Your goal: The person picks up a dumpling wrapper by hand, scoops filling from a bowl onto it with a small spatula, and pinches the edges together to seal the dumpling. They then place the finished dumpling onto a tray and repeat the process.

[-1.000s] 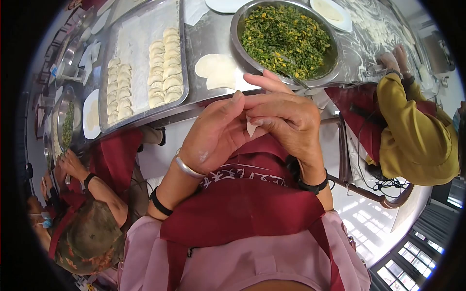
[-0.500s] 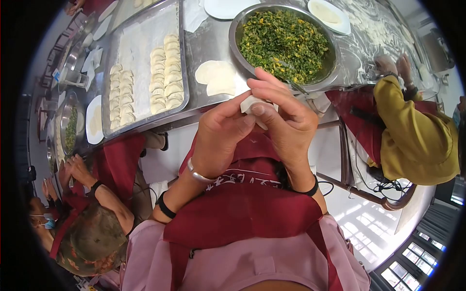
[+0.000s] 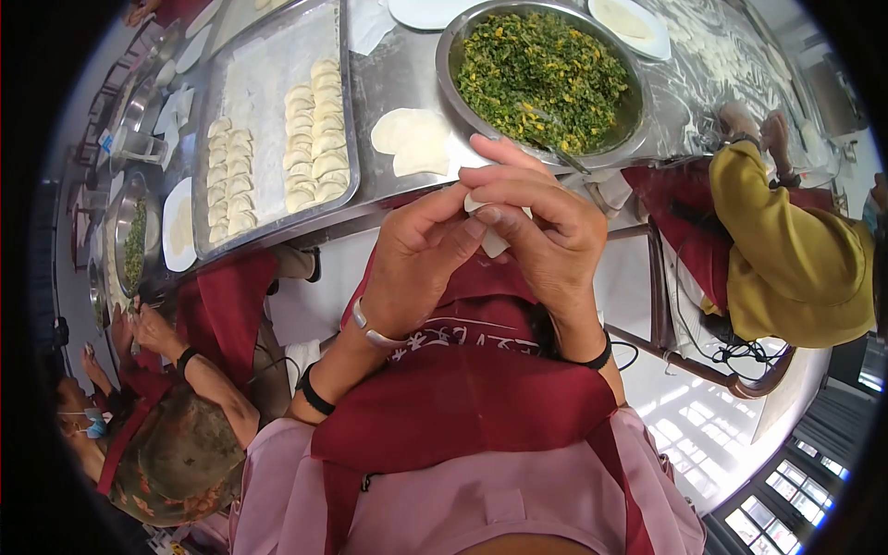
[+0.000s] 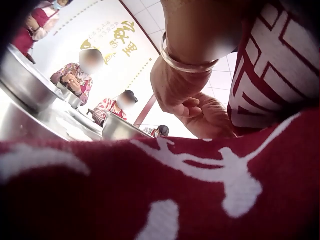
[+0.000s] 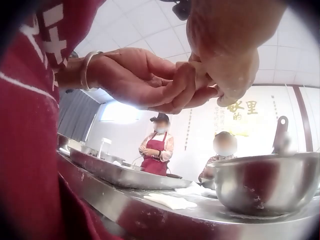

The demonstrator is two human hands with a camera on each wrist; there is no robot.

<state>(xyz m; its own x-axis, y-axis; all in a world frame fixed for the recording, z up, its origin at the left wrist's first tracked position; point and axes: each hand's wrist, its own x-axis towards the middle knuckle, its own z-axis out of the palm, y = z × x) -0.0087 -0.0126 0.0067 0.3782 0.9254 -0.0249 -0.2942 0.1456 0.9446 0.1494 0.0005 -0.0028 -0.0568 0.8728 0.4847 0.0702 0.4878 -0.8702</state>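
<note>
Above the apron, in the head view, both hands meet around a small white dumpling (image 3: pixel 496 244), mostly hidden by the fingers. My left hand (image 3: pixel 416 264) holds one side of it, thumb and fingers bent inward. From the other side my right hand (image 3: pixel 560 236) pinches the dough between thumb and index finger. The right wrist view shows the fingers pressed together from below, with a sliver of pale dough between them. Just past the hands lie several round wrappers (image 3: pixel 407 139), overlapping on the metal table.
A steel bowl (image 3: pixel 448 79) of chopped green and yellow filling with a spoon handle (image 3: pixel 572 162) stands beyond my right hand. On the left, a floured tray (image 3: pixel 268 69) carries rows of finished dumplings (image 3: pixel 301 139). People work on both sides; plates (image 3: pixel 652 42) line the table.
The hands have rotated from a side-on hold to a raised, fingertips-together pinch. Over the last half second the fingers closed further over the dumpling, and less white dough shows above the thumb.
</note>
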